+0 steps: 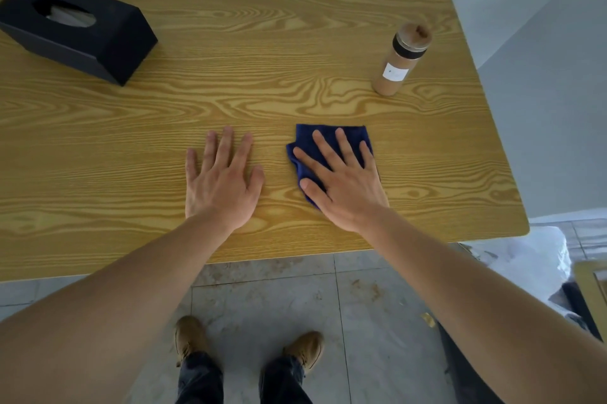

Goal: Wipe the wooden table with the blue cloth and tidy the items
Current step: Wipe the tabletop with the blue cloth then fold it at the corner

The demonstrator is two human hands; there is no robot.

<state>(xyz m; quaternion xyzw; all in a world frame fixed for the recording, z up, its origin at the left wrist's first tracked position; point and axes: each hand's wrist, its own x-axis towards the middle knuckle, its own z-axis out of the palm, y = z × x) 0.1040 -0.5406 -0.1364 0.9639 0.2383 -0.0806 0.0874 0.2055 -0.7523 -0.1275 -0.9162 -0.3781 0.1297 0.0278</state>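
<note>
A folded blue cloth (328, 135) lies on the wooden table (262, 52), right of centre near the front edge. My right hand (345, 180) rests flat on top of it, fingers spread, covering most of the cloth. My left hand (223, 180) lies flat on the bare wood a short way to the left, fingers apart, holding nothing. A black tissue box (82, 32) sits at the back left, tilted diagonally. A brown bottle (400, 58) with a black band and white label stands upright at the back right.
A pale wall borders the table's far and right sides. Below the front edge is a stained tiled floor (361, 305) with my two tan shoes. White plastic and a gold-framed object (588, 288) lie on the floor at the right.
</note>
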